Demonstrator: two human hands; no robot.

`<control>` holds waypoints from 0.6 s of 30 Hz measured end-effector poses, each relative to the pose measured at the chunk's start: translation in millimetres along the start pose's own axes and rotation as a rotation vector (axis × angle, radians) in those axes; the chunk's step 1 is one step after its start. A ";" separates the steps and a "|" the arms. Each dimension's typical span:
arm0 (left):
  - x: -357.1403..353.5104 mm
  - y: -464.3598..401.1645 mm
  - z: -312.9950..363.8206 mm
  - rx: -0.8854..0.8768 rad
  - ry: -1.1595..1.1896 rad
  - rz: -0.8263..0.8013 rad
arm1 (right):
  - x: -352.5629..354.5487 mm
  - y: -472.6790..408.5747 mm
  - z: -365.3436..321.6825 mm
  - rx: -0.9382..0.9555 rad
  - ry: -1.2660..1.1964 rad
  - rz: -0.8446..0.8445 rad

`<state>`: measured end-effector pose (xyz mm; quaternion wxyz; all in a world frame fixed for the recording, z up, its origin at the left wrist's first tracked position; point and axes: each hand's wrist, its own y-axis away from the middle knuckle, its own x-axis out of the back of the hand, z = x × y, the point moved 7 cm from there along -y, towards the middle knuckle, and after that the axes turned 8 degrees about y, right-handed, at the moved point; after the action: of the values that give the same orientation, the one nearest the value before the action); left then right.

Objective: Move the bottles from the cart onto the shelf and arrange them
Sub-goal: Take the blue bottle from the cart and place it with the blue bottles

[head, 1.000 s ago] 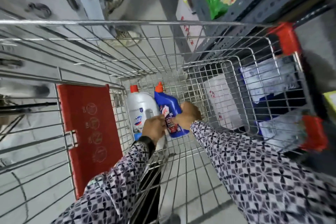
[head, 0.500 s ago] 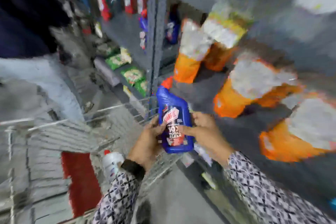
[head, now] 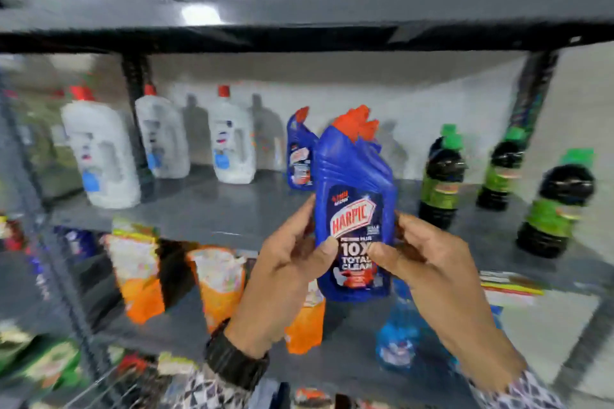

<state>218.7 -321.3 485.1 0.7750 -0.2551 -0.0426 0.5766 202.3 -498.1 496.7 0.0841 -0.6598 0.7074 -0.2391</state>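
I hold a blue Harpic bottle [head: 355,196] with an orange-red cap upright in front of the grey shelf [head: 232,212]. My left hand [head: 282,279] grips its left side and my right hand [head: 435,272] grips its right side. On the shelf behind stand a second blue bottle [head: 299,153], three white bottles with red caps [head: 99,156] [head: 162,139] [head: 232,143], and three dark bottles with green caps [head: 442,176] [head: 501,169] [head: 558,206]. A gap lies between the blue bottle and the dark ones. The view is blurred.
Orange pouches [head: 216,279] and a light blue pack [head: 398,335] fill the lower shelf. A dark shelf board [head: 299,33] runs overhead. Upright posts [head: 136,116] [head: 531,103] stand at the shelf back. The cart's wire edge [head: 96,388] shows at bottom left.
Both hands lifted the blue bottle out of the cart and raised it up to shelf level. My view swung from the cart to the shelf.
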 end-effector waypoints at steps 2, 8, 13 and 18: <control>-19.1 -2.8 -3.4 0.006 0.010 -0.050 | 20.6 10.9 -0.3 -0.003 0.005 0.061; -23.7 -2.4 -5.8 0.031 0.015 -0.109 | 24.7 23.5 -1.4 0.010 0.005 0.133; 16.2 -24.4 -1.6 0.000 -0.104 -0.084 | -13.3 -8.0 9.1 0.001 0.055 0.134; 88.4 -102.7 -12.6 -0.021 -0.311 0.066 | -80.9 -108.2 45.7 -0.007 0.281 0.205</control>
<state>342.1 -265.8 499.7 0.7370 -0.1721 -0.1595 0.6338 328.1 -431.4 489.6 0.0060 -0.5446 0.7766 -0.3167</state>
